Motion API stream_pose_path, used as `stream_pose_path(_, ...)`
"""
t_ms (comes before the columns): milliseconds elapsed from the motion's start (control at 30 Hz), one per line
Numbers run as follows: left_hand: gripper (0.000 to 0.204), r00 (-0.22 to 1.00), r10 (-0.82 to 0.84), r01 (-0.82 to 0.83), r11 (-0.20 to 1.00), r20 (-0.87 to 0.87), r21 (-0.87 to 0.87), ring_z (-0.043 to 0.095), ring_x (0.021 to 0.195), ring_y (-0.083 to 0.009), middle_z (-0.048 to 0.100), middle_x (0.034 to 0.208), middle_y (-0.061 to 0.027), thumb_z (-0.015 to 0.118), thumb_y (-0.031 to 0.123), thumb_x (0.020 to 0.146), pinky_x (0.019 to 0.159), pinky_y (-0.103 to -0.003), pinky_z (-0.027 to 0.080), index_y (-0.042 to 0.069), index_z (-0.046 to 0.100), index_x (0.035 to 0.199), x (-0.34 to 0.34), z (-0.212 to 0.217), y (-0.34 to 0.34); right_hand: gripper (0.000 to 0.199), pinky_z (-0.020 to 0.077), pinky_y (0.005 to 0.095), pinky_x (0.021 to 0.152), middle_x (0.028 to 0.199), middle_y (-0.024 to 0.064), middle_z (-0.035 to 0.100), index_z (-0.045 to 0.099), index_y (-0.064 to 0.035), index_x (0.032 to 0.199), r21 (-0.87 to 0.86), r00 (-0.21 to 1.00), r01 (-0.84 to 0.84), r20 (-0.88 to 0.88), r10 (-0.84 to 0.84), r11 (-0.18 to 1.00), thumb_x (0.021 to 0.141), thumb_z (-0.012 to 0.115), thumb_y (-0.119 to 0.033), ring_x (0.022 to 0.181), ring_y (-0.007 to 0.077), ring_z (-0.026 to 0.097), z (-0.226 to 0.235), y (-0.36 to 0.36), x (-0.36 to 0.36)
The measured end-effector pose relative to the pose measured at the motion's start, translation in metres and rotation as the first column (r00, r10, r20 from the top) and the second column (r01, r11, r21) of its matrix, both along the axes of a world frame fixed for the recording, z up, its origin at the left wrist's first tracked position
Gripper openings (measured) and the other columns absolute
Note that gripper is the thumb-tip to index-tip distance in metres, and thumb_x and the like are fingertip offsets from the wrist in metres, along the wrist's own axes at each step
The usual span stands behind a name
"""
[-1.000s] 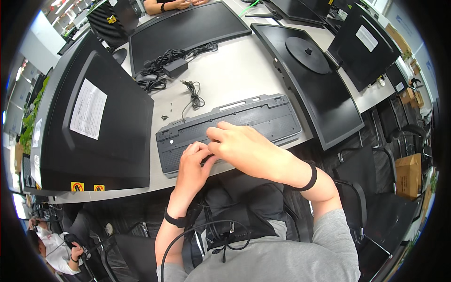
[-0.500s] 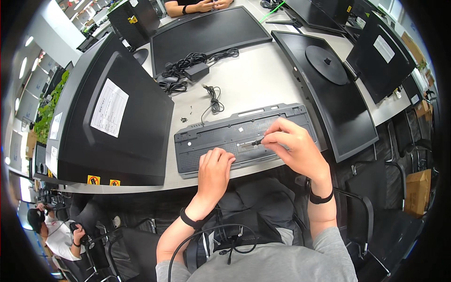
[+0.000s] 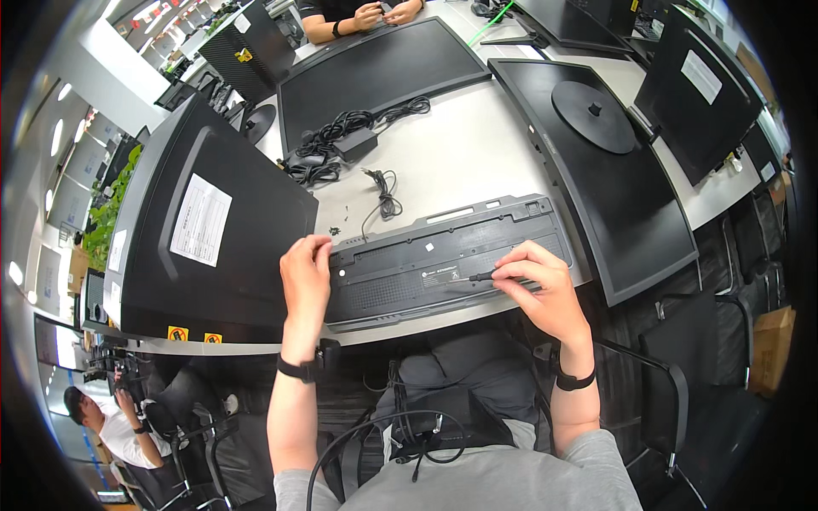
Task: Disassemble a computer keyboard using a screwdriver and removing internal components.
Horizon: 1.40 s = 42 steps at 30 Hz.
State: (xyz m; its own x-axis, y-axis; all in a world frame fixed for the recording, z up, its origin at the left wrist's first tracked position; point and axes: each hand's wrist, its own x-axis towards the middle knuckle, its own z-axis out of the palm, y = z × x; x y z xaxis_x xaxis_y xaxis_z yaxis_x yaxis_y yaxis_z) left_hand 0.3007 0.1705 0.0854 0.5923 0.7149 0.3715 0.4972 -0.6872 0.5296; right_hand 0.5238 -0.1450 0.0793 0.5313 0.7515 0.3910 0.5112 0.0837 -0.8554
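A black keyboard lies upside down along the table's near edge, its underside with labels and screw holes facing up. My right hand pinches a small black screwdriver, held nearly flat over the keyboard's middle, its thin shaft pointing left. Whether the tip touches the keyboard I cannot tell. At the keyboard's far left corner is my left hand, fingers curled and pressed together; anything between them is hidden. Just beyond those fingertips lie several tiny dark pieces, perhaps screws. The keyboard's bundled cable rests behind it.
A tall black computer case stands close on the left. Two monitors lie flat, one at the back and one on the right with a round stand base on it. A power adapter sits among cables. Across the table are another person's hands.
My left hand has left the keyboard's near edge and moved up and left to its far left corner. My right hand has shifted slightly down and right with the screwdriver, which now lies flatter.
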Motion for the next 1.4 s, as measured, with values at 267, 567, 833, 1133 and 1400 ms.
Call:
stream_pose_path(267,0.011,0.962,0.107,-0.075,0.988,-0.251,0.134,0.080,0.092,-0.0424,0.081,0.095,-0.0235,0.079,0.002,0.094,0.084,-0.048,0.063,-0.001,0.084,0.102,0.019,-0.037,0.051,0.013,0.0616,0.0328,0.081,0.104,0.0078,0.076,0.083,-0.0005,0.104,0.043,0.995,0.030,-0.092,-0.026,0.999,0.092,0.083,0.005,0.094,0.0204,0.076,-0.013,-0.012,0.007)
stream_pose_path(567,0.014,0.943,0.143,-0.113,0.987,-0.301,0.116,0.083,0.090,-0.0378,0.082,0.096,-0.0229,0.082,0.001,0.091,0.084,-0.043,0.064,-0.001,0.085,0.105,0.025,-0.035,0.052,0.014,0.0621,0.0326,0.082,0.109,0.0076,0.075,0.082,-0.0004,0.105,0.017,0.995,0.003,-0.098,-0.001,1.000,0.093,0.083,0.005,0.096,0.0209,0.076,-0.016,-0.019,0.003)
stream_pose_path(833,0.022,0.965,0.093,-0.088,0.996,-0.244,0.033,0.084,0.096,-0.0331,0.085,0.102,-0.0216,0.075,-0.005,0.095,0.088,-0.039,0.064,-0.003,0.083,0.115,0.019,-0.037,0.056,0.014,0.0622,0.0322,0.083,0.109,0.0082,0.076,0.082,0.0001,0.104,0.058,0.990,0.000,-0.144,0.009,0.998,0.092,0.082,0.006,0.097,0.0212,0.077,-0.014,-0.028,-0.001)
stream_pose_path(1133,0.024,0.967,0.109,-0.117,0.993,-0.232,-0.019,0.083,0.101,-0.0349,0.085,0.106,-0.0217,0.068,-0.008,0.098,0.093,-0.041,0.064,-0.004,0.081,0.118,0.016,-0.034,0.040,0.016,0.0633,0.0316,0.085,0.109,0.0095,0.076,0.082,0.0011,0.105,0.056,0.986,0.023,-0.164,-0.014,0.998,0.092,0.081,0.009,0.097,0.0200,0.078,-0.015,-0.031,-0.006)
stream_pose_path(1400,0.028,0.984,0.058,-0.077,0.991,-0.168,-0.107,0.083,0.108,-0.0319,0.084,0.112,-0.0231,0.059,-0.008,0.103,0.097,-0.038,0.064,-0.007,0.078,0.124,0.013,-0.035,0.045,0.015,0.0632,0.0311,0.084,0.110,0.0094,0.076,0.082,0.0011,0.106,0.051,0.989,0.023,-0.147,-0.016,0.998,0.092,0.081,0.008,0.097,0.0198,0.078,-0.017,-0.030,-0.012)
